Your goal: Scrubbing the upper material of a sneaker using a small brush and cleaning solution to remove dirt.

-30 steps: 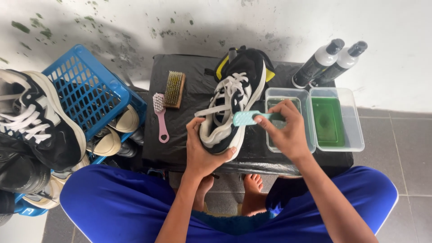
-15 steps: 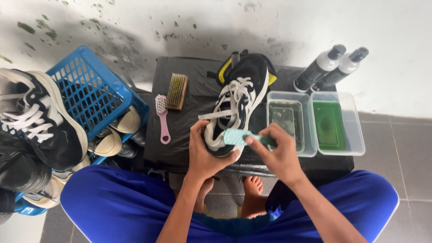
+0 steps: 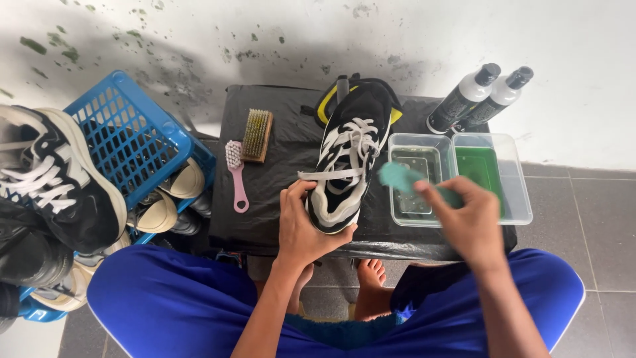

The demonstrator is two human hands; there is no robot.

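Fingers of our left hand [image 3: 306, 229] clamp sneaker [image 3: 346, 166] toe at table [image 3: 278, 199] front edge, steadying it; our right hand [image 3: 467, 222] pinches teal brush [image 3: 401, 178] over clear tub [image 3: 416, 179], likely wetting bristles.

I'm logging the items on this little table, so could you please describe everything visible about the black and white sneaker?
The black and white sneaker lies on the black-covered table, toe toward the person, sole down. Its upper looks like black fabric with white panels, white laces and a thick whitish sole; a loose lace end trails left. Its heel rests on a black and yellow item. The left hand grips the toe; the right hand holds a teal brush just beside it, blurred.
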